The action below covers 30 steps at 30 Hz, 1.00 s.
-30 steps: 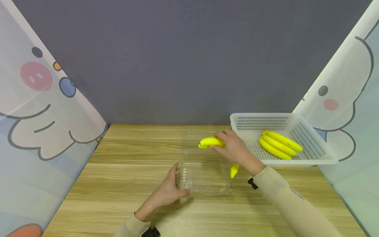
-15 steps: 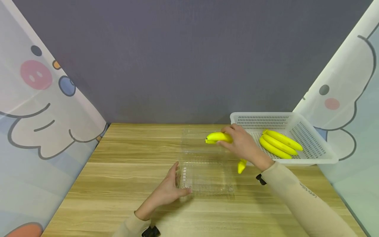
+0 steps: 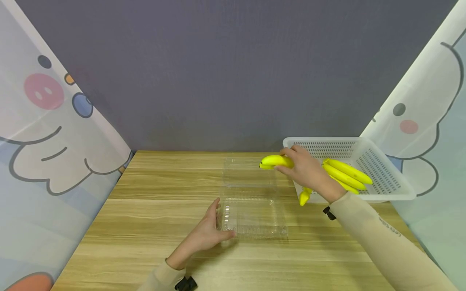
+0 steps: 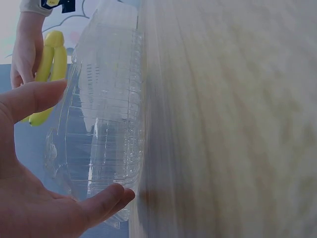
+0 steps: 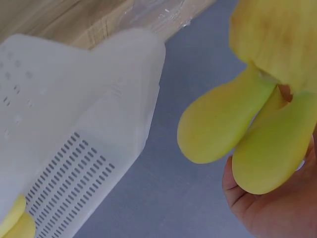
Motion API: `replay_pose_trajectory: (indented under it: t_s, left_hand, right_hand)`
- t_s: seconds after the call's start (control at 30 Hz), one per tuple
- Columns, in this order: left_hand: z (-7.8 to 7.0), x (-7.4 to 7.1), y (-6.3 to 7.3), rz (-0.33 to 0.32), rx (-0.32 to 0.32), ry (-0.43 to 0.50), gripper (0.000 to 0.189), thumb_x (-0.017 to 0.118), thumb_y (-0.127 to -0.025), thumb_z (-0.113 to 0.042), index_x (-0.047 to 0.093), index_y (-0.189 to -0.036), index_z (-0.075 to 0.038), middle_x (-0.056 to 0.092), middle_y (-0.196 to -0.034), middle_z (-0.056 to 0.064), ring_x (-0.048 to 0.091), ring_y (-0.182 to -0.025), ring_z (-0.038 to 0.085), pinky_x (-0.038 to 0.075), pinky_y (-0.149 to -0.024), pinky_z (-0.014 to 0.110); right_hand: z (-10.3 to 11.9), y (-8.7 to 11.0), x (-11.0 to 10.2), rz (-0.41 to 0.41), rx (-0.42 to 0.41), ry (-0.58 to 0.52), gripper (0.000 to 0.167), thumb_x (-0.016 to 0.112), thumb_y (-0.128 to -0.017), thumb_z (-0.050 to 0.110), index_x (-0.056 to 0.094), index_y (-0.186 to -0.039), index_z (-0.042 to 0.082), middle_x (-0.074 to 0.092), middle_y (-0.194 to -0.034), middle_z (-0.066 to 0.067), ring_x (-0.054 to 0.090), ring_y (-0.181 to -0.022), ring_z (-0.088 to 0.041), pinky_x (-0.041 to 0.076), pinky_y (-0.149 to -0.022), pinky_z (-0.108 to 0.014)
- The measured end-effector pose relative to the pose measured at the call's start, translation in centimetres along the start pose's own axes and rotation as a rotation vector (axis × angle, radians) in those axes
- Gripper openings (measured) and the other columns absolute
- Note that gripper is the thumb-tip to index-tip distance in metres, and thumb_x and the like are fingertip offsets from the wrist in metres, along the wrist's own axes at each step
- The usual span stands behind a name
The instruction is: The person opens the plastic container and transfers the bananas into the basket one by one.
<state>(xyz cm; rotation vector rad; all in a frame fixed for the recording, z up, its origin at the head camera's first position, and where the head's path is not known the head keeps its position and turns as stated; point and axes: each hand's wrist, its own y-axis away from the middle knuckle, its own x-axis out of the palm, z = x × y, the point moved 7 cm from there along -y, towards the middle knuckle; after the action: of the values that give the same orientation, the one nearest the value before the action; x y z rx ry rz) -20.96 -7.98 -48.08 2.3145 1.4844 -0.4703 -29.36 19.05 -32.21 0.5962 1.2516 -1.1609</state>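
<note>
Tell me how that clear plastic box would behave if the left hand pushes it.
The clear box looks thin and empty, so probably light and apt to slide on the smooth table. Its walls likely flex under the left hand.

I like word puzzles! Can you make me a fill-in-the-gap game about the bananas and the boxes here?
1. The right hand holds a bunch of ____.
2. The left hand touches the clear plastic box, which is open and has ____ inside.
3. More bananas lie in the white ____.
4. The table is made of ____.

Missing words: bananas; nothing; basket; wood
</note>
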Motion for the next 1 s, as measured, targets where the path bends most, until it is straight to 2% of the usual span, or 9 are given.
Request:
replay_pose_trajectory:
  t_s: [0.3, 0.47, 0.77, 1.0]
  left_hand:
    - [-0.1, 0.0, 0.0, -0.005, 0.008, -0.021, 0.12, 0.084, -0.084, -0.035, -0.002, -0.162, -0.003, 0.013, -0.165, 0.027, 0.035, -0.139, 0.056, 0.043, -0.104, 0.065]
    - [0.0, -0.1, 0.0, -0.008, 0.003, -0.029, 0.121, 0.084, -0.084, -0.037, -0.002, -0.162, -0.004, 0.014, -0.165, 0.027, 0.036, -0.138, 0.057, 0.044, -0.103, 0.066]
    - [-0.1, -0.1, 0.1, -0.011, -0.01, -0.012, 0.121, 0.084, -0.083, -0.038, -0.002, -0.162, -0.005, 0.014, -0.165, 0.027, 0.034, -0.139, 0.057, 0.042, -0.105, 0.066]
    - [0.0, -0.1, 0.1, -0.004, -0.003, -0.009, 0.12, 0.084, -0.084, -0.035, -0.003, -0.162, -0.005, 0.013, -0.165, 0.027, 0.033, -0.139, 0.058, 0.042, -0.105, 0.066]
  right_hand:
    - [-1.0, 0.0, -1.2, -0.02, 0.007, 0.006, 0.043, 0.071, -0.097, 0.034, 0.062, -0.125, 0.003, 0.058, -0.107, -0.016, 0.051, -0.087, -0.028, 0.047, -0.073, -0.042]
    - [-2.1, 0.0, -1.8, -0.012, 0.046, -0.018, 0.042, 0.07, -0.097, 0.033, 0.061, -0.125, 0.003, 0.056, -0.105, -0.015, 0.048, -0.088, -0.029, 0.045, -0.074, -0.042]
    - [-4.4, 0.4, -2.5, -0.021, 0.109, -0.045, 0.05, 0.065, -0.099, 0.045, 0.06, -0.129, 0.006, 0.055, -0.111, -0.017, 0.049, -0.094, -0.03, 0.048, -0.075, -0.046]
    - [-5.6, 0.5, -3.2, -0.05, 0.101, -0.042, 0.049, 0.067, -0.099, 0.04, 0.059, -0.128, 0.001, 0.056, -0.111, -0.019, 0.049, -0.093, -0.032, 0.046, -0.078, -0.046]
